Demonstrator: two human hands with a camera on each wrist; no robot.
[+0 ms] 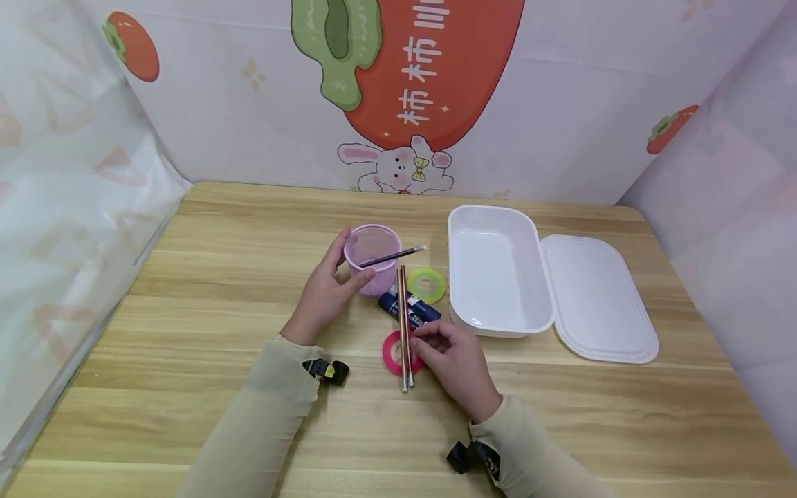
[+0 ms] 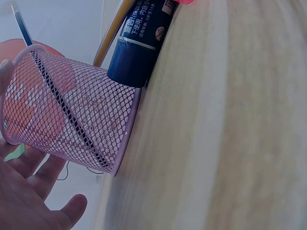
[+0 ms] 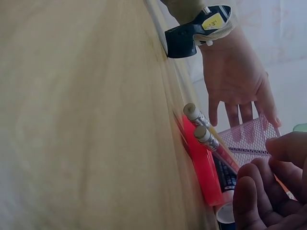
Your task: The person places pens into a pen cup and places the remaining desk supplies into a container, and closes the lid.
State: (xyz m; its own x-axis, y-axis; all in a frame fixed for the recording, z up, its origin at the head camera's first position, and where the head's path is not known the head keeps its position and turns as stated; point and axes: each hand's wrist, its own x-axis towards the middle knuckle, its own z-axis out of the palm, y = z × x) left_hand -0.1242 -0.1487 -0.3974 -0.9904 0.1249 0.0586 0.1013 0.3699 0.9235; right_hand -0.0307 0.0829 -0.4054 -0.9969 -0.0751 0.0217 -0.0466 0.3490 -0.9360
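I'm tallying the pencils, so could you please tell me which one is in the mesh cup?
The dark pencil, its eraser end sticking out of the pink cup; the reddish pencils are outside, across the red ring.

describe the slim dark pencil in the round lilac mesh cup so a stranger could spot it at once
On the pale wooden tabletop, left of the deep white plastic box, stands a round lilac mesh cup. A slim dark pencil leans inside, pale tip jutting over its rim. It's the only pencil in the cup; two reddish-brown pencils lie outside.
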